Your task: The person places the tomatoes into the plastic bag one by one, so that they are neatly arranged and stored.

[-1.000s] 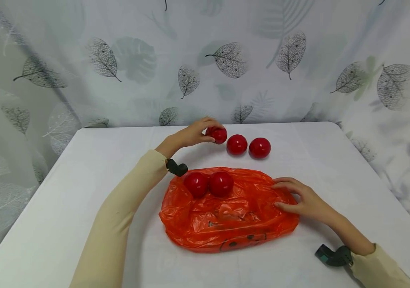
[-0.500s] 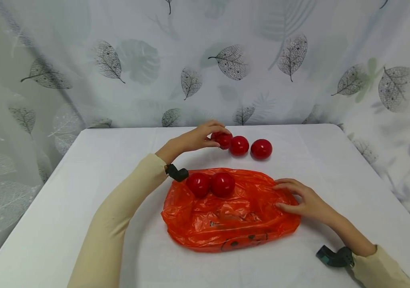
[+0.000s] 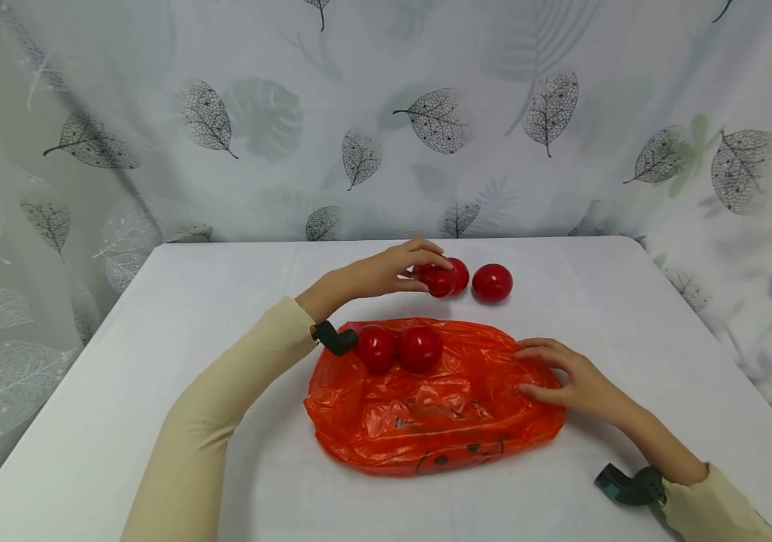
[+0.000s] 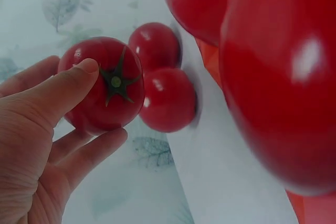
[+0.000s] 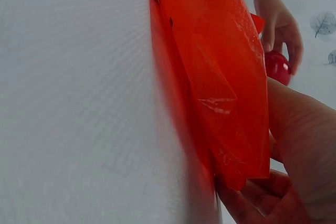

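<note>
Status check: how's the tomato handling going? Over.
Left grip holding a tomato. Right grip on the orange bag. Possibly in the way: two other tomatoes close beside the held one.

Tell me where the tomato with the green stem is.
In the left wrist view, that tomato is at the picture's left, held in the left hand, with two more tomatoes to its right.

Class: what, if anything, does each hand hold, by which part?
Left hand: a tomato, round its body, thumb near the stem. Right hand: the bag, at its right end.
</note>
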### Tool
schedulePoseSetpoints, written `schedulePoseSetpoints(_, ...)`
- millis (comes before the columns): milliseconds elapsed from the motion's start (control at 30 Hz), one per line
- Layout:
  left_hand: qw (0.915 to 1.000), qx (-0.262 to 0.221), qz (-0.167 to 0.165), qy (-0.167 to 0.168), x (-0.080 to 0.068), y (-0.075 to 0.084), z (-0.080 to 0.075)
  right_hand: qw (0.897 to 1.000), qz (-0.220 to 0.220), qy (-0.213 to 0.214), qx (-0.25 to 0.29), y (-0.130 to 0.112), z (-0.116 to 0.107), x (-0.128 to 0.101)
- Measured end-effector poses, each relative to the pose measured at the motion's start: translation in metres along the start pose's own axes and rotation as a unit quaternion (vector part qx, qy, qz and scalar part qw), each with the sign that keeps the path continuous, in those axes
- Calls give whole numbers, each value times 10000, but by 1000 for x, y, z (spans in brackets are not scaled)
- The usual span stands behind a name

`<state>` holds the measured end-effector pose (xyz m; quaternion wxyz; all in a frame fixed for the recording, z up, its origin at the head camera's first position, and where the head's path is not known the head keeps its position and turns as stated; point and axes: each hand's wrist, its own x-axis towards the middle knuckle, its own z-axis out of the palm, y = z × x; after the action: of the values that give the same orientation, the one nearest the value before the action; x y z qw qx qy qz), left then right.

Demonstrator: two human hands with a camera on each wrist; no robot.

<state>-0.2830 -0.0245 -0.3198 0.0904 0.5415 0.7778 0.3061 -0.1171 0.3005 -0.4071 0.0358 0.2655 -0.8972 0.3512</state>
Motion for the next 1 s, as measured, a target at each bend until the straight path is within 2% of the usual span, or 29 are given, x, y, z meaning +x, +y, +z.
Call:
schedulePoseSetpoints(300,9991,-147,301,-247,3,15,9,10000,-10,14,22,1,0,0)
schedulePoseSetpoints(600,9971,-26,535,-547,4,23,18,10000,-1,10,-2,1,0,1)
schedulePoseSetpoints(1000,9930,54,472,-1080,7,33,33,9999,-114,34,-61,-1,-1,1)
